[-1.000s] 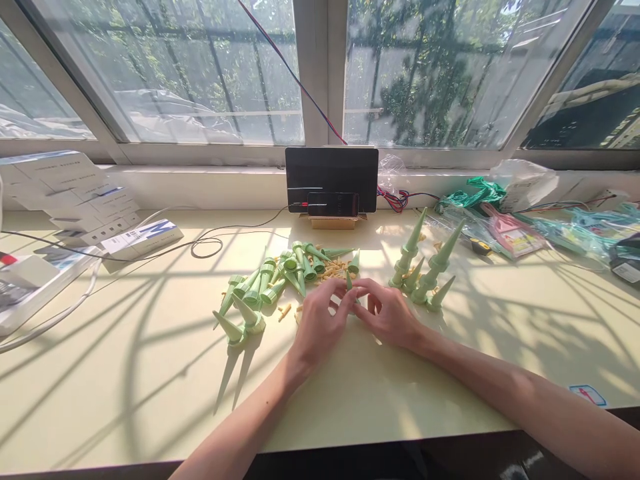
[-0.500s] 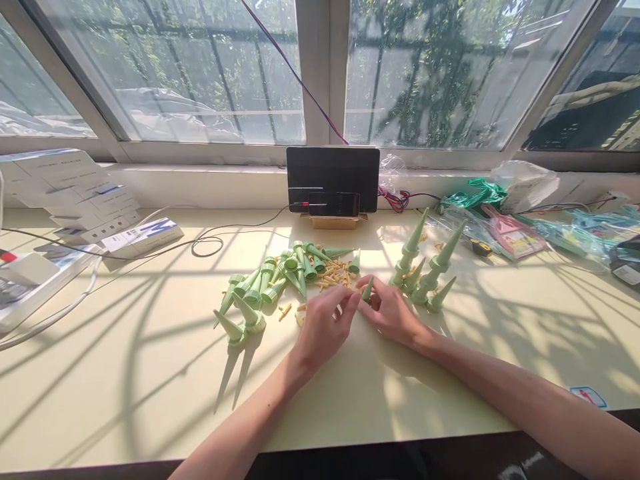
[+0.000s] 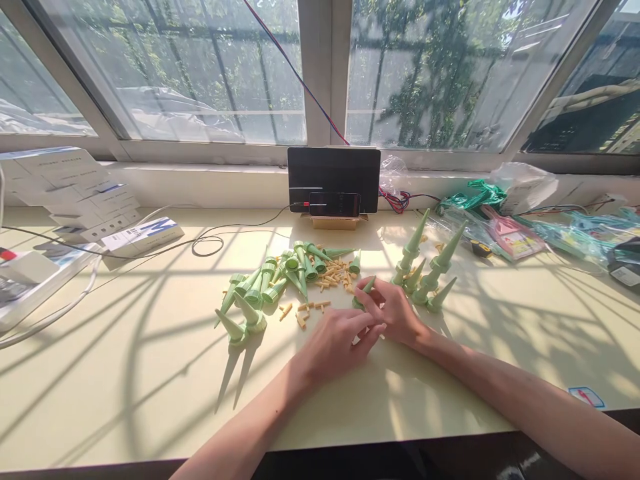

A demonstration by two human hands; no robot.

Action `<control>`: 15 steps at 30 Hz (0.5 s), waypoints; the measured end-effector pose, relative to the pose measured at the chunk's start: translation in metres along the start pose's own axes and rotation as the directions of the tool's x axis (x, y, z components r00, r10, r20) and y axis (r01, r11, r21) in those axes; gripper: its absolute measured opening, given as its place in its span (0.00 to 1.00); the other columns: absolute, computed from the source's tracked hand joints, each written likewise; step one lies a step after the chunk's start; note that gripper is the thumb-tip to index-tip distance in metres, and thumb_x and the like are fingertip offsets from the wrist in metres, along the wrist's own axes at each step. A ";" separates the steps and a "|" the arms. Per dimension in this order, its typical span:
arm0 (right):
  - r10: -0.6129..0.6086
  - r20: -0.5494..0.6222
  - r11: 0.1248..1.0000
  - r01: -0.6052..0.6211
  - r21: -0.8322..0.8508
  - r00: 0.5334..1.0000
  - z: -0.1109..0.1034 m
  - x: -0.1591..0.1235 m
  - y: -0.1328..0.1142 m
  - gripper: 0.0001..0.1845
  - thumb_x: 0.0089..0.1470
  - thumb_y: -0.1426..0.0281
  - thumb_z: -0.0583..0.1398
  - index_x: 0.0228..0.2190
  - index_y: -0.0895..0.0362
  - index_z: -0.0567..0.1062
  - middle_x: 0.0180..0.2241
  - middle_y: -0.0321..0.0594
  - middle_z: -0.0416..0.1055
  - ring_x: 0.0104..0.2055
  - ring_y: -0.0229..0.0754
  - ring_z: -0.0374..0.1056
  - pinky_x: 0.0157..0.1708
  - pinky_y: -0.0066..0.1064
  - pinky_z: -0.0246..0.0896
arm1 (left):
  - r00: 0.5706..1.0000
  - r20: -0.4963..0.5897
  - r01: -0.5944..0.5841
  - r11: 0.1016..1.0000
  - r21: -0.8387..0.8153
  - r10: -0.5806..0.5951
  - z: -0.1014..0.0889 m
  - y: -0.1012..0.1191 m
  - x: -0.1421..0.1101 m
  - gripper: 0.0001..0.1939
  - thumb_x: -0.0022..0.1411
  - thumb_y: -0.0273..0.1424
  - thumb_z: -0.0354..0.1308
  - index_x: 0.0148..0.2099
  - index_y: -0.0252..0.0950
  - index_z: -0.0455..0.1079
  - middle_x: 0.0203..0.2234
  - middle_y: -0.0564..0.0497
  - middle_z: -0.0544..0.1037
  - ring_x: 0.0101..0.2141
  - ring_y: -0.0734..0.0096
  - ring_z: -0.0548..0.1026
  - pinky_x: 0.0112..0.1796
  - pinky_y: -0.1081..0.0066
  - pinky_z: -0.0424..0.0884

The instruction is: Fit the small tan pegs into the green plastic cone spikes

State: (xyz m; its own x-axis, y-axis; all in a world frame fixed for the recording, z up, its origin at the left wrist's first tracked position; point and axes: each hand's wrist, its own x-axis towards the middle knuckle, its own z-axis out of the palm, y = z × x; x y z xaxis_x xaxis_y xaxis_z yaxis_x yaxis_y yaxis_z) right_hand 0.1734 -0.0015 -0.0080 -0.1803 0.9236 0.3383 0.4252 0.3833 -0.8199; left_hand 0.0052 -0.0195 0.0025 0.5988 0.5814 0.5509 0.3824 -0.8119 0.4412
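My right hand (image 3: 395,311) is closed around a green plastic plant-watering spike (image 3: 367,287), its pointed end up. Just below and in front, my left hand (image 3: 343,339) has its fingers bent and brought together close to the right fingers. Whatever the left fingertips pinch, if anything, is hidden. Left of the hands lies a pile of green spikes (image 3: 267,270), with two of them (image 3: 240,323) standing point up at its near side. Small tan T-shaped pieces (image 3: 340,275) are scattered beside the pile, and several more tan pieces (image 3: 301,320) lie nearer the left hand.
On the right, green spikes stand upright, some stacked in tall columns (image 3: 435,270). A tablet (image 3: 334,175) and a phone (image 3: 334,204) lean on a cardboard stand at the back. White boxes (image 3: 65,183) pile up far left; plastic bags (image 3: 517,233) lie far right.
My left hand has moved right and toward me, uncovering tan pieces on the table. My right hand keeps the spike, which is now tilted more and shows more of its length.
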 end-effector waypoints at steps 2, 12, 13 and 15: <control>0.001 -0.033 1.000 -0.001 -0.002 0.999 0.002 0.000 0.001 0.15 0.64 0.59 0.55 0.35 0.58 0.72 0.21 0.32 0.65 0.22 0.35 0.60 0.23 0.27 0.58 | 1.000 0.012 -0.015 1.000 0.002 0.015 0.002 0.001 -0.001 0.16 0.68 0.30 0.53 0.26 0.34 0.66 0.17 0.55 0.68 0.20 0.78 0.61 0.24 0.72 0.52; -0.054 -0.108 0.998 0.058 0.032 0.993 -0.001 0.010 -0.016 0.18 0.62 0.57 0.59 0.37 0.58 0.80 0.36 0.44 0.78 0.29 0.39 0.70 0.31 0.31 0.70 | 0.991 0.117 -0.070 0.995 0.068 0.061 0.017 0.000 -0.006 0.16 0.63 0.27 0.53 0.22 0.34 0.62 0.15 0.55 0.66 0.17 0.79 0.57 0.23 0.70 0.48; -0.047 -0.095 0.997 0.052 0.053 0.994 -0.001 0.011 -0.022 0.17 0.61 0.57 0.60 0.36 0.58 0.80 0.36 0.44 0.79 0.29 0.39 0.71 0.30 0.31 0.70 | 0.990 0.129 -0.064 0.995 0.082 0.053 0.017 0.000 -0.005 0.16 0.63 0.27 0.53 0.21 0.34 0.62 0.15 0.54 0.67 0.17 0.78 0.58 0.23 0.70 0.49; -0.055 -0.002 0.995 0.055 0.077 0.998 0.001 0.013 -0.039 0.15 0.60 0.59 0.61 0.34 0.57 0.80 0.37 0.43 0.79 0.30 0.39 0.71 0.30 0.30 0.69 | 0.991 0.131 -0.033 0.994 0.103 0.020 0.016 -0.002 -0.005 0.14 0.63 0.26 0.52 0.23 0.34 0.66 0.17 0.52 0.70 0.19 0.76 0.61 0.24 0.70 0.51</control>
State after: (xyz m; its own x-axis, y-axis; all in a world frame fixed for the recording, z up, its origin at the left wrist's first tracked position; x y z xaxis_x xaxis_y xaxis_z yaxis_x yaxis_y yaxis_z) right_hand 0.1539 -0.0045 0.0276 -0.2017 0.9012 0.3835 0.3448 0.4318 -0.8335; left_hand 0.0130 -0.0220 -0.0126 0.6929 0.5535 0.4622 0.4326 -0.8319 0.3477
